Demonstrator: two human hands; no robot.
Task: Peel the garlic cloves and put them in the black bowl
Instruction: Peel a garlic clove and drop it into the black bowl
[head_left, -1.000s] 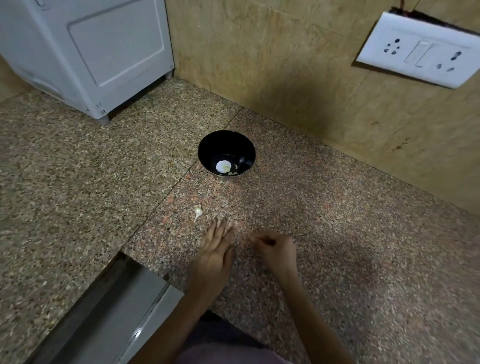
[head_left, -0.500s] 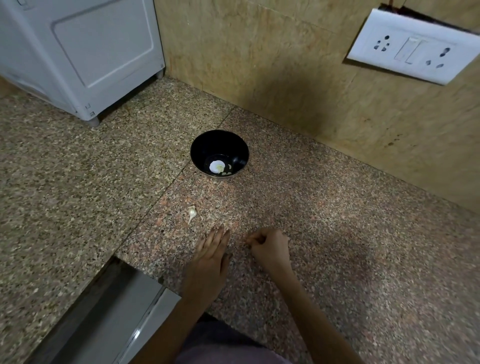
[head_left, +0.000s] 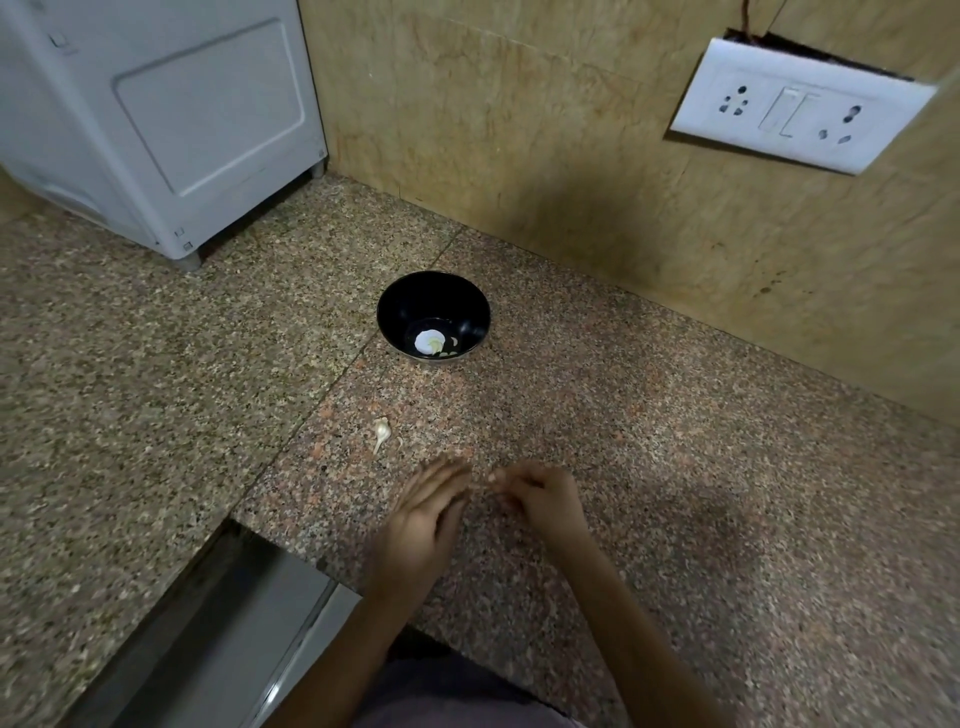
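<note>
The black bowl (head_left: 396, 299) stands on the granite counter near the wall, with a few pale peeled garlic pieces (head_left: 448, 347) at its bottom. One unpeeled garlic clove (head_left: 382, 433) lies on the counter between the bowl and my hands. My left hand (head_left: 423, 512) hovers just right of and below that clove, fingers stretched out and blurred. My right hand (head_left: 543, 499) is beside it with the fingers curled and the tips pinched together, almost touching the left fingertips. Whether something small is pinched there I cannot tell.
A white appliance (head_left: 156, 130) stands at the back left. A white socket plate (head_left: 795, 106) hangs on the tiled wall at the upper right. A steel ledge (head_left: 218, 629) drops off at the counter's front left.
My left hand has lifted off the counter and swung right, so its fingertips now nearly meet the right hand's. The right hand stayed curled. The clove and the bowl did not move.
</note>
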